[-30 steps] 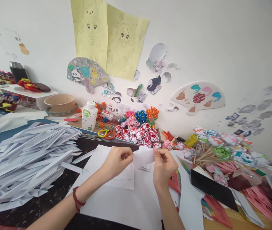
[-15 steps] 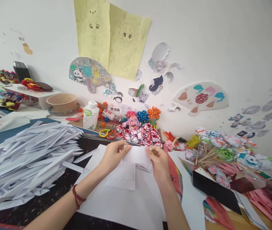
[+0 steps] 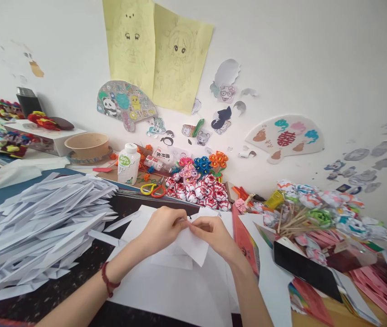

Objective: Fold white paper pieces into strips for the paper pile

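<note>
Between my hands is a small white piece of paper [image 3: 196,245], held tilted with one corner hanging down. My left hand [image 3: 168,225] pinches its upper edge with thumb and fingers. Close beside it, my right hand [image 3: 211,229] pinches the same edge, the fingertips of both hands nearly touching. Below them, more small white paper pieces [image 3: 173,261] lie on a large white sheet [image 3: 166,293]. My hands partly cover these pieces. A dark red cord bracelet [image 3: 108,279] circles my left wrist.
Folded white paper strips [image 3: 43,227] are heaped at the left. Behind my hands are red-and-white paper flowers [image 3: 202,190], scissors [image 3: 153,189] and a white bottle [image 3: 128,163]. At the right lie a black phone-like slab [image 3: 305,270] and wooden sticks [image 3: 293,222].
My hands have come together and slightly down. The paper, earlier stretched flat between them, is now turned with a corner pointing down.
</note>
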A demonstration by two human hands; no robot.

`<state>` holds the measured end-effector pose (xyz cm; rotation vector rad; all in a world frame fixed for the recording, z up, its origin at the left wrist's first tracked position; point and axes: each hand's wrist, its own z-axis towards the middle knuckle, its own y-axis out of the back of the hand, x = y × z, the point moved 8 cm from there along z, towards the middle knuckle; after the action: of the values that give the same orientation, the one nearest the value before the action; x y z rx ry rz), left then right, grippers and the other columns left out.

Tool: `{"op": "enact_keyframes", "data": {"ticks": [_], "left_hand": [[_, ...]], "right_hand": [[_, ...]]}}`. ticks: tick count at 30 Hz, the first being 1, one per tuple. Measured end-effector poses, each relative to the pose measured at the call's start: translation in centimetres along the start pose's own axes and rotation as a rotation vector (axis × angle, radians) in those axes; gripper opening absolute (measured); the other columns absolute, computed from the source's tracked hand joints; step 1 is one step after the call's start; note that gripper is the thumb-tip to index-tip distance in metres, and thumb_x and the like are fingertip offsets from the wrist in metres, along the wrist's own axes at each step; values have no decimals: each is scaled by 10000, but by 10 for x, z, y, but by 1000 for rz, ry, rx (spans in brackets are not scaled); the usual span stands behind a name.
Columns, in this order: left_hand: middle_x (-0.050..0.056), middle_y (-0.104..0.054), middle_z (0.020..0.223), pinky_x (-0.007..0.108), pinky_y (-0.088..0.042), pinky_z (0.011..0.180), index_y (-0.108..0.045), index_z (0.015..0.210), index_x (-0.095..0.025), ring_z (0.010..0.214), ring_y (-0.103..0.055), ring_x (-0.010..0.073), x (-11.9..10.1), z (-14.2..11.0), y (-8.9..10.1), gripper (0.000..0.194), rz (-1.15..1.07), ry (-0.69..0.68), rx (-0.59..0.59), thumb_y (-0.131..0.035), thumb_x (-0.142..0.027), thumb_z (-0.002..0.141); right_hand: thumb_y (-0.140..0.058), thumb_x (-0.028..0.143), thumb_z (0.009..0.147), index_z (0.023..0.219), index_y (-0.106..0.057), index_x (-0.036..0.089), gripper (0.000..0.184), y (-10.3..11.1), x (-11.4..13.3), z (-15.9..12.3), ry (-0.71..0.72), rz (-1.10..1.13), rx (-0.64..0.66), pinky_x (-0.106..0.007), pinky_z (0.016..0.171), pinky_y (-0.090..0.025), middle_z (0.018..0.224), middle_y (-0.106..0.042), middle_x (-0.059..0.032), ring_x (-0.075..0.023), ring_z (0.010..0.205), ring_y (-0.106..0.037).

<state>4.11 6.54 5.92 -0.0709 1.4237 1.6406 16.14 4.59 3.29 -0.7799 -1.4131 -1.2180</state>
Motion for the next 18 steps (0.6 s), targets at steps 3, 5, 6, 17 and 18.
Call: {"op": "enact_keyframes", "data": {"ticks": [3, 5, 6, 17, 18], "left_hand": [[-26, -547, 544, 217, -256, 536, -583, 655, -179, 516, -439, 99, -5, -2, -2, 204, 17, -14, 0, -511, -273, 822], [-23, -554, 554, 218, -261, 541, -574, 644, -175, 523, -442, 100, -8, -4, -2, 210, 33, -26, -15, -507, -259, 824], [-21, -557, 558, 219, -263, 546, -573, 641, -174, 528, -444, 102, -10, -4, -2, 212, 45, -36, -25, -504, -251, 827], [-5, -567, 540, 226, -288, 571, -583, 607, -162, 540, -464, 113, -5, -1, 24, 260, 120, -29, -184, -507, -264, 834], [-5, -571, 537, 227, -292, 576, -589, 605, -162, 539, -466, 112, -6, -1, 25, 261, 121, -29, -188, -510, -262, 832]], "right_hand": [[-561, 239, 803, 781, -679, 151, 149, -1, 3, 0, 35, -61, -13, -241, 607, -402, 746, -633, -30, -144, 683, -544], [-546, 201, 794, 752, -669, 153, 139, 0, 6, 0, 47, -91, -24, -231, 587, -384, 710, -611, -16, -132, 657, -522], [-541, 185, 786, 734, -660, 153, 134, 0, 8, -1, 49, -103, -25, -228, 583, -380, 696, -601, -10, -129, 650, -514], [-472, 153, 693, 626, -607, 174, 152, 21, -1, -5, -41, -330, -117, -198, 485, -352, 575, -561, 19, -111, 534, -498], [-470, 154, 685, 613, -603, 175, 153, 21, 0, -5, -34, -362, -135, -197, 479, -347, 565, -558, 22, -111, 530, -498]]}}
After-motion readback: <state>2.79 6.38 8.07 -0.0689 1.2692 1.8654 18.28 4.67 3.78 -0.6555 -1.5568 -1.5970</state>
